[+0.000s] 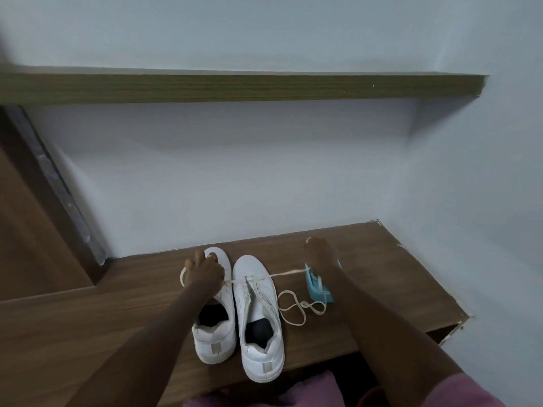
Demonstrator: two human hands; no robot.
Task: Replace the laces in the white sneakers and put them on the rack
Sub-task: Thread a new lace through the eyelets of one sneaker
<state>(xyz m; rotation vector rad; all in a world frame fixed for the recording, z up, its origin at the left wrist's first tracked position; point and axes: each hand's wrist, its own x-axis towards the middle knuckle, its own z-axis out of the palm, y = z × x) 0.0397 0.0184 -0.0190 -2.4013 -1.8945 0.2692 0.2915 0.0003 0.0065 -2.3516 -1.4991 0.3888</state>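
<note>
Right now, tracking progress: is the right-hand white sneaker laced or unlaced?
Partly laced: a cream lace crosses the lowest eyelets of the right-hand white sneaker, left hand and right hand holding its ends.

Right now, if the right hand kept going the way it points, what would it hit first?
Probably the white wall: the right hand, pinching a lace, points away across the bench with nothing between. Depth is unclear.

Two sneakers (216,304) (260,315), perhaps two laces (286,273) (293,322)

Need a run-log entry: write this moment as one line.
stage: lacing right white sneaker; left hand: pinches lace; right hand: holds lace end; coiled lace: on bench
</note>
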